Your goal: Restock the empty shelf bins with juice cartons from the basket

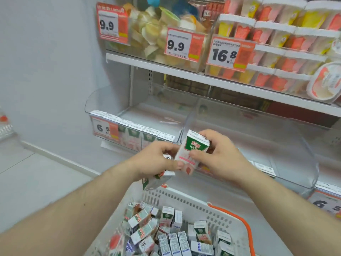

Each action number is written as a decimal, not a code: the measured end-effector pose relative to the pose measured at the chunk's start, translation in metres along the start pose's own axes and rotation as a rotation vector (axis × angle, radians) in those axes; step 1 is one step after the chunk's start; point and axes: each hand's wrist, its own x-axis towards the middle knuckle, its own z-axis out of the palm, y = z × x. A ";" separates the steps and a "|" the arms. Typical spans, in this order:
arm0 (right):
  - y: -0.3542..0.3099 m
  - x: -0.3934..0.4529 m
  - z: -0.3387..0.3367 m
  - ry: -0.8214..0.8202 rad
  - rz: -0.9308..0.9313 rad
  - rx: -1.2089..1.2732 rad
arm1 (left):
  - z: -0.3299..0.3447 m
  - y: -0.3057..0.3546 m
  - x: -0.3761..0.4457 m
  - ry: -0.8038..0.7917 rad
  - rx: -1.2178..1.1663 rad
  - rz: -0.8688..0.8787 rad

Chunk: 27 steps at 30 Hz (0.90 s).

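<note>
My right hand (219,159) grips an upright green-and-white juice carton (191,148) in front of the shelf. My left hand (156,161) grips a second carton (156,179), tilted downward, and its fingertips touch the lower part of the upright one. Below them a white basket (203,206) with an orange handle (241,222) holds several loose juice cartons (166,231). The clear left shelf bin (103,100) has a row of cartons (140,133) along its front. The clear right bin (287,156) looks bare inside.
An upper shelf (203,78) carries clear bins of packaged fruit and cups with price tags 9.9 and 16.8. A "6" price tag (104,128) hangs on the left bin. A pale wall and floor lie to the left.
</note>
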 end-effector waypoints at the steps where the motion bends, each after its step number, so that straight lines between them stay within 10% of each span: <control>1: -0.009 0.011 0.004 0.021 -0.016 -0.020 | -0.011 0.000 0.001 0.045 -0.038 -0.006; 11: -0.076 0.182 0.088 -0.037 -0.068 -0.100 | -0.139 -0.043 0.003 1.017 -0.497 -0.430; 27: -0.067 0.297 0.225 -0.489 0.242 0.022 | -0.152 -0.082 0.026 0.980 -0.581 -0.454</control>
